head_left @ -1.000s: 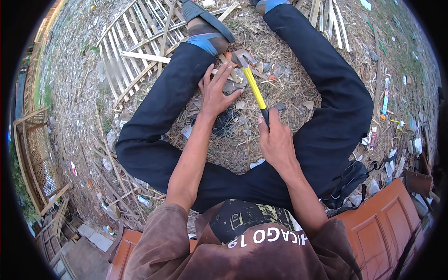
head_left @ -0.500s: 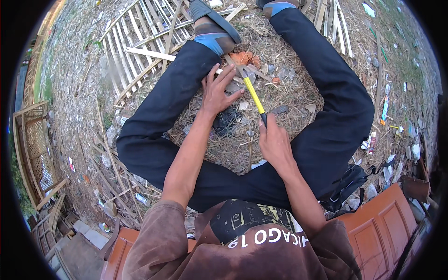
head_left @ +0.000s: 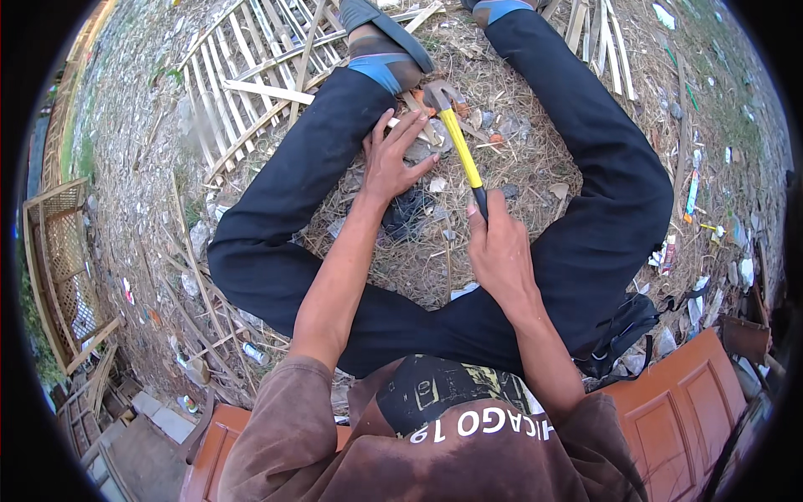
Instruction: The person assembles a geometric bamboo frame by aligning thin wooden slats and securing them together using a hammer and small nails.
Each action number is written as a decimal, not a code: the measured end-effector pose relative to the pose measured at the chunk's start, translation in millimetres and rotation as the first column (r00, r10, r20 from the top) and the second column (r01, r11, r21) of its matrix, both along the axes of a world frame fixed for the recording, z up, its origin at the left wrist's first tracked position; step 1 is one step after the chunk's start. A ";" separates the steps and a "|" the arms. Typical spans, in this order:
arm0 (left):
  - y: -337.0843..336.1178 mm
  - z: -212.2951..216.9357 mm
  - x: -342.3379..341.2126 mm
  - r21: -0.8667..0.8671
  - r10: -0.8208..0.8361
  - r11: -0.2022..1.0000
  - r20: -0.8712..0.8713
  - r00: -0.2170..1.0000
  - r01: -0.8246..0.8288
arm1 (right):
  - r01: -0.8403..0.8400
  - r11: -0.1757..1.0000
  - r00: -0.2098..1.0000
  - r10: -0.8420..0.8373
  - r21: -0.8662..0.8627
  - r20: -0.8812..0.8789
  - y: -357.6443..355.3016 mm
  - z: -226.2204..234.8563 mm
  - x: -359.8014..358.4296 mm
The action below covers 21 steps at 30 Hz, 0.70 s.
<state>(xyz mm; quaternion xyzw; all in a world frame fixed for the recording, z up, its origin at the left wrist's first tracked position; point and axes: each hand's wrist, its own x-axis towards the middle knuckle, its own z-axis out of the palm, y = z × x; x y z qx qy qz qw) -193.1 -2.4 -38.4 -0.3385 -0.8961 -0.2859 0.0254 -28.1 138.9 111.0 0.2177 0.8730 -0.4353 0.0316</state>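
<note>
My right hand is wrapped round the black grip of a claw hammer with a yellow shaft. The hammer's metal head is up off the ground, beyond my left fingertips. My left hand presses down on a pale wooden slat, fingers laid over it and thumb spread to the side. Another short wooden piece lies crosswise by the fingertips. Beneath them is a grey stone. My fingers hide part of the slat, and any nail there is too small to make out.
A slatted wooden panel lies beyond my left leg. Loose slats are by my right foot. Orange brick pieces and a black plastic scrap lie between my legs. Brown panelled boards are behind me, a lattice frame far left.
The hammer head has lifted away from the wood by my left fingers, and my right hand has shifted slightly right. My left hand has stayed nearly in place.
</note>
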 end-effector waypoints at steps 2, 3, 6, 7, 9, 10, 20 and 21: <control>-1.6 -0.1 0.2 0.001 0.003 1.000 -0.008 1.000 -0.003 | 0.029 0.996 0.994 -0.037 -0.086 -0.101 -3.0 22.8 -4.6; -2.2 0.4 0.2 0.002 0.003 1.000 -0.010 1.000 -0.003 | 0.037 0.996 0.989 -0.048 -0.082 -0.138 -5.3 20.7 -3.6; -7.9 -3.2 2.7 0.003 0.003 1.000 -0.005 1.000 -0.003 | 0.033 0.999 0.993 -0.037 -0.032 -0.115 -12.1 -7.6 5.5; 0.8 -2.1 -1.3 0.017 -0.015 1.000 -0.013 1.000 0.015 | 0.026 0.999 0.999 -0.025 0.019 -0.027 -7.3 -29.9 11.2; 1.9 0.4 0.5 0.017 -0.011 1.000 -0.002 1.000 0.011 | 0.011 0.999 0.998 -0.014 0.046 0.061 -6.5 -32.6 6.8; 3.1 1.5 0.5 0.017 -0.009 1.000 0.005 1.000 0.009 | 0.021 0.999 0.998 -0.023 0.034 0.051 -4.5 -29.1 5.6; 0.8 -0.3 -0.3 0.026 -0.005 1.000 -0.008 1.000 0.006 | 0.010 0.999 0.999 -0.012 0.047 0.039 -4.2 -27.0 9.6; 0.9 0.0 -0.3 0.024 -0.005 1.000 -0.008 1.000 0.005 | 0.003 0.999 0.999 -0.005 0.040 0.044 -3.4 -21.4 6.5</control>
